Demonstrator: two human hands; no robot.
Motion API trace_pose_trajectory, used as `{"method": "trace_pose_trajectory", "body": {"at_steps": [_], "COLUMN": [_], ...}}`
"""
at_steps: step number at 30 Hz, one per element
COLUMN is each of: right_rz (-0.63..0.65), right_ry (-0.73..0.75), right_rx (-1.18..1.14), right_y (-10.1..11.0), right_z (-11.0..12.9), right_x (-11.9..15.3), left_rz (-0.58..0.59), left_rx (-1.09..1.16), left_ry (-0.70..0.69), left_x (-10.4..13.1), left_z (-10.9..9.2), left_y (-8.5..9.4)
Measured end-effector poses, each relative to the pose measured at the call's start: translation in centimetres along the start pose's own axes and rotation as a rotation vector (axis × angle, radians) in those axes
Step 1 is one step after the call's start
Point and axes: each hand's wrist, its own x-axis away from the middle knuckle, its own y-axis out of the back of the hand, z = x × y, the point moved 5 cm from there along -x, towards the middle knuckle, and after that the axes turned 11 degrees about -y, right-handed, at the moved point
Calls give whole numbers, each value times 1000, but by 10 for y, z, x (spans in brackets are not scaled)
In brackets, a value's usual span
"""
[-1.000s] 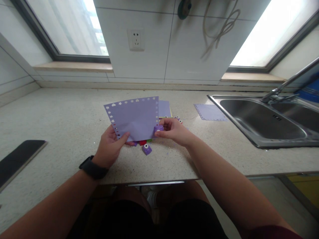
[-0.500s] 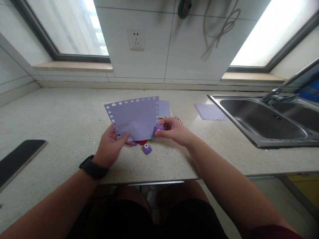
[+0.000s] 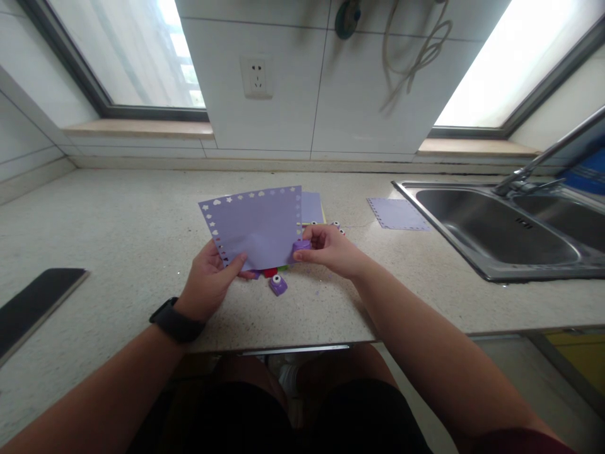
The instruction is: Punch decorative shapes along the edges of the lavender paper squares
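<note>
A sheet of purple paper [image 3: 258, 227] is held up above the counter, with star, heart and round holes along its left, top and right edges. My left hand [image 3: 215, 274] is closed on its lower left corner, thumb on the front. My right hand [image 3: 331, 249] grips a purple craft punch [image 3: 301, 247] at the sheet's lower right edge; whether the blades are pressed together I cannot tell. Another purple punch [image 3: 278, 285] lies on the counter just below the sheet. Red and green pieces show partly from under the paper, and more punches [image 3: 336, 226] sit behind my right hand.
Behind the held sheet lies more purple paper [image 3: 312, 207]. A second hole-edged purple sheet [image 3: 397, 214] lies beside the steel sink [image 3: 472, 217] on the right. A dark flat object [image 3: 38, 309] rests at the counter's left. A socket [image 3: 257, 75] is on the wall.
Hardly anything differs: both hands keep their hold on the sheet and punch, and the whole view has shifted very slightly.
</note>
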Motion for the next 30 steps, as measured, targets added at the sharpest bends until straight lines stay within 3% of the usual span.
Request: {"method": "trace_pose_trajectory", "body": {"at_steps": [18,24,30], "right_rz": [-10,-68,-106], "right_ry": [101,181,337], "right_rx": [41,159,386], "right_y": [1,3,3], "right_z": [0,1,14], "right_x": [0,6,18], "left_rz": [-4,27,153], "left_rx": [67,-91,-136], "left_ry": [82,-3,-101], "left_x": [4,1,-2], "left_z": [6,7,-10], "left_y": [2,8,2]}}
